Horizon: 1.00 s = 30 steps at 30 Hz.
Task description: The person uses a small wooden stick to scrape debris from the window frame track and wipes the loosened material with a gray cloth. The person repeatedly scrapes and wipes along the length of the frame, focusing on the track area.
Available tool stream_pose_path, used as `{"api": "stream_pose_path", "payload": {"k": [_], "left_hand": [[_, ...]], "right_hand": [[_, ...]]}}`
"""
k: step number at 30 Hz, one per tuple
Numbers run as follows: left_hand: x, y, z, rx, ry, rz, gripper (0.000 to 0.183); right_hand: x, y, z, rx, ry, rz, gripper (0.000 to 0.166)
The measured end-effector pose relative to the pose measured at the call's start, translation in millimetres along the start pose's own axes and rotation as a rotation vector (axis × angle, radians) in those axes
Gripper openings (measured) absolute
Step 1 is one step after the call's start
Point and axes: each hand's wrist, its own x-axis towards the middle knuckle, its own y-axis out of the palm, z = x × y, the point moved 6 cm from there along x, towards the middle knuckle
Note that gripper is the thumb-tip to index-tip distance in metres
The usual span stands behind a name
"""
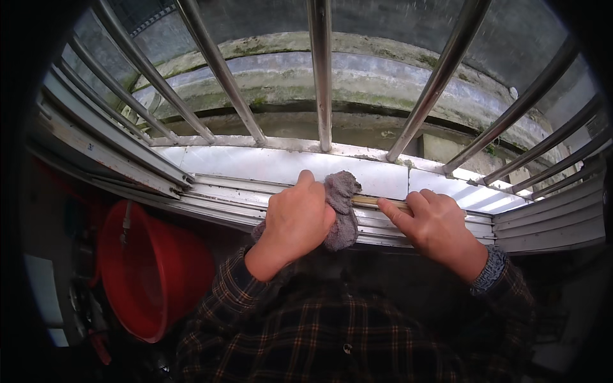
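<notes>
My left hand (297, 222) grips a grey-purple terry cloth (341, 210), bunched over the window's sliding track (230, 194). Part of the cloth shows under the wrist. A thin wooden stick (368, 201) lies along the track, its left end against the cloth. My right hand (438, 225) is closed around the stick, with the thumb pointing left along it. Several parallel rails make up the white metal track, and dark dirt marks it in places. Beyond the track runs a white tiled sill (297, 165).
Upright metal bars (320, 76) stand along the sill's outer edge. At left is the sliding window frame (119, 143); a ribbed white frame (550, 215) closes the right end. A red plastic basin (158, 273) sits below at left. Outside lies a mossy concrete ledge (287, 86).
</notes>
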Motion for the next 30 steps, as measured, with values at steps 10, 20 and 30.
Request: {"api": "stream_pose_path", "payload": {"k": [10, 20, 30], "left_hand": [[-17, -27, 10, -0.324, 0.014, -0.110, 0.014], [-116, -60, 64, -0.204, -0.316, -0.091, 0.015], [-126, -62, 70, -0.527, -0.422, -0.198, 0.010]], "right_hand": [[-13, -16, 12, 0.061, 0.051, -0.292, 0.037], [-15, -28, 40, 0.237, -0.081, -0.063, 0.030], [-23, -24, 25, 0.384, 0.010, 0.214, 0.043]]}}
